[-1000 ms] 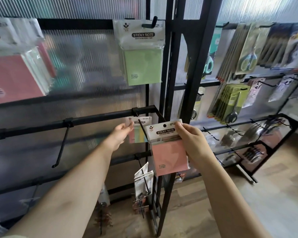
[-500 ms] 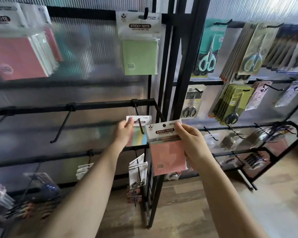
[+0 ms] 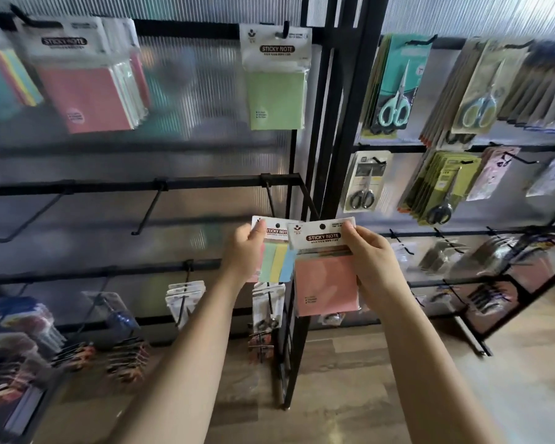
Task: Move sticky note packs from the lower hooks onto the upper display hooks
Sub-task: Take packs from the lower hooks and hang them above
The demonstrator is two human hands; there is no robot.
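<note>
Here, both hands are up in front of the black rack, each pinching a sticky note pack by its white header card. The left hand (image 3: pixel 242 251) holds the striped pack (image 3: pixel 277 262), green, yellow and blue strips showing, thumb on the front of the card. The right hand (image 3: pixel 374 261) holds the pink pack (image 3: pixel 326 286), thumb on the header's right end, fingers curled behind. The two packs overlap slightly, the pink one in front; both hang free of any hook, just below the bare hook (image 3: pixel 269 200) on the middle bar (image 3: pixel 205 184). On the upper bar, a green pack (image 3: pixel 276 91) hangs from the upper hook (image 3: pixel 285 28) to the right. Further left, a bunch of packs (image 3: pixel 87 91) with a pink one in front hangs on another hook. Two more bare hooks jut from the middle bar to the left. Lower down, small white carded items (image 3: pixel 185 296) hang on short hooks; what they are I cannot tell. The adjoining rack at right carries carded scissors (image 3: pixel 396 100), teal-handled above and black-handled below, with blurred goods on lower hooks. Ribbed translucent panel (image 3: pixel 189 75) backs both racks. Wood-look floor (image 3: pixel 350 379) below.
</note>
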